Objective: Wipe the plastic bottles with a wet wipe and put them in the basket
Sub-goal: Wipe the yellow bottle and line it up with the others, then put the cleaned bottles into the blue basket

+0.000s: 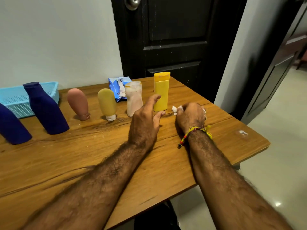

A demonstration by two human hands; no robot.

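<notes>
Head view: left hand is spread with fingers relaxed, holding nothing, just at 7 o'clock of the upright yellow bottle, which stands on the counter at the right end of the bottle row; right hand pinches a crumpled wet wipe just at 4 o'clock of that bottle. Bottle looks like a light, stiff, smooth plastic flat-sided flask, likely slick once wet and easy to tip, so I'd wrap the mid-body across the narrow sides, below the cap. Blue basket sits well apart at 9 o'clock, behind the dark blue bottles.
</notes>
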